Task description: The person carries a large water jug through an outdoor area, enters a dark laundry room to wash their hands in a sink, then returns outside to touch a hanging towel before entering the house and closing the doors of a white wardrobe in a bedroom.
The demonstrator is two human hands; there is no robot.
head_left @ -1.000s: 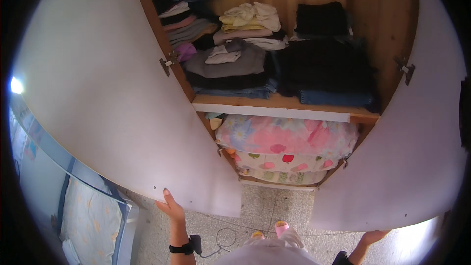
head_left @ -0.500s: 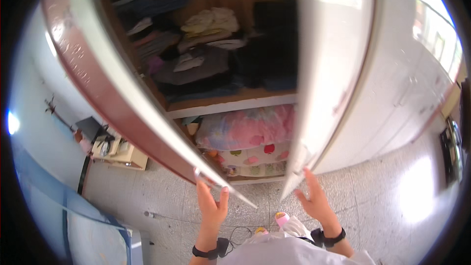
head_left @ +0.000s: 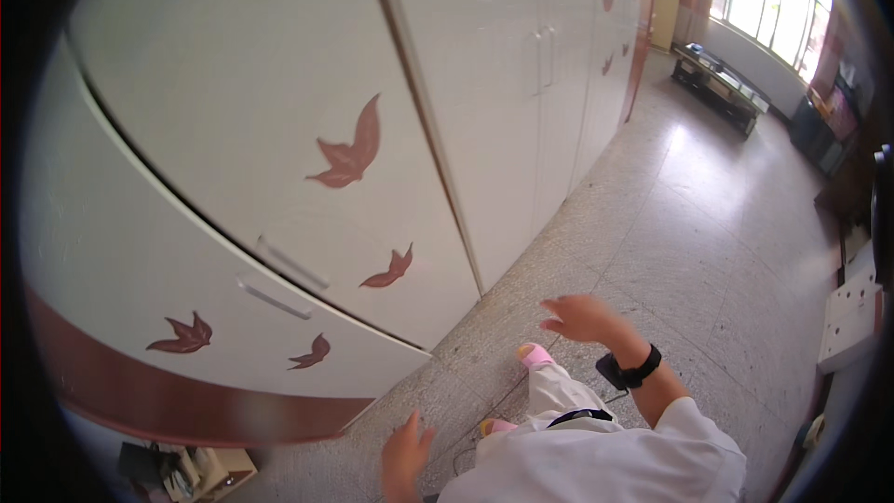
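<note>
A white wardrobe's left door and right door stand together, with a thin dark gap between their edges. The left one has a red-brown band along its bottom. Two bar handles flank the gap: one handle on the left door, another handle on the right. My left hand hangs below the left door's lower corner, thumb and fingers apart, holding nothing. Over the floor, to the right of the doors, my right hand is stretched out and empty. A black wristband sits on my right wrist.
More white wardrobe doors run on to the right. Beyond the speckled tile floor stands a low glass-topped table under a bright window. A small wooden stand is at the lower left.
Both wardrobe doors have swung to, hiding the clothes and bedding inside. My hands have let go of the door edges. The view has turned to the right.
</note>
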